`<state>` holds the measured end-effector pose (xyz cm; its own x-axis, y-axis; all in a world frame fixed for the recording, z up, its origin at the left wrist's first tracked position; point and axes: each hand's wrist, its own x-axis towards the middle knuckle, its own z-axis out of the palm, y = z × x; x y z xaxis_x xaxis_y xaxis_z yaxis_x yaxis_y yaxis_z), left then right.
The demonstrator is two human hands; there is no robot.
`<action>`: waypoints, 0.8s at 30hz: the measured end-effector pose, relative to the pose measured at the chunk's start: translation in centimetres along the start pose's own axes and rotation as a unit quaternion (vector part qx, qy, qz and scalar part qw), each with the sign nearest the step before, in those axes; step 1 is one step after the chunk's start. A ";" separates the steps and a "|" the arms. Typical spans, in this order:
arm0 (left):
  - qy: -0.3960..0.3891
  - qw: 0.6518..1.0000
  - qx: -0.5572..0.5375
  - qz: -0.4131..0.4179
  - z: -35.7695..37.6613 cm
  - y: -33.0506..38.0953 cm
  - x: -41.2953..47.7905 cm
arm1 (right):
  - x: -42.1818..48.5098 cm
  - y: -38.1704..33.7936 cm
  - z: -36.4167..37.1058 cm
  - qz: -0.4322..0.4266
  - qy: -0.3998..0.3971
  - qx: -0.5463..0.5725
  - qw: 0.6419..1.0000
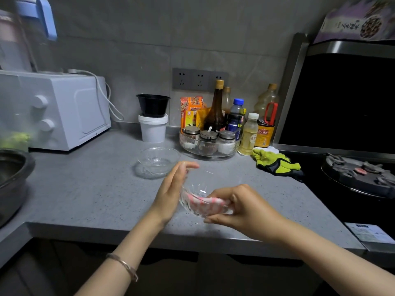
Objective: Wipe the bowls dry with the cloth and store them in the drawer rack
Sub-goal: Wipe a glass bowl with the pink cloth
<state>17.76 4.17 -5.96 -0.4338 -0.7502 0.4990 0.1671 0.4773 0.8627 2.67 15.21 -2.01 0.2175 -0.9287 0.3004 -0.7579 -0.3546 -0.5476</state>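
1. Small clear glass bowl (197,189) with a ribbed, shiny wall, held tilted in the air over the front of the grey speckled stone countertop (85,189), betw. both hands.
2. Inside it: pink-and-white cloth (203,203), soft & bunched, pressed agst the lower wall.
3. Person's left hand (172,190): fingers straight & together, flat agst the bowl's left side. Thin metal bangle (125,264) on that wrist.
4. Person's right hand (241,208): thumb & fingers curled, pinching cloth + bowl wall at the right rim.
5. Another, second clear glass bowl (159,160), same ribbed make, sits on the countertop just behind the left fingertips. May be stacked on more glass, can't tell.
6. Behind: white plastic tub (152,130) w/ black plastic bowl (152,104) on top. Beside it, round clear tray (208,151) of lidded spice jars, w/ bottles close round it.
7. Far left: white microwave (64,112) & dark metal pot (12,174). Right: yellow-green glove (275,162) lying limp by the black hob (359,178).
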 end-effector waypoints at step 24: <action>0.188 0.968 -0.168 -0.005 1.3 1.8 0.9 | 0.3 -2.2 -3.4 0.067 0.138 0.164 0.974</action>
<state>16.52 4.90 -4.08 -0.0937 -0.8978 0.4303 0.4698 0.3412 0.8142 2.34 16.08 1.91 -0.0781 -0.9207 0.3825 -0.5206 -0.2895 -0.8032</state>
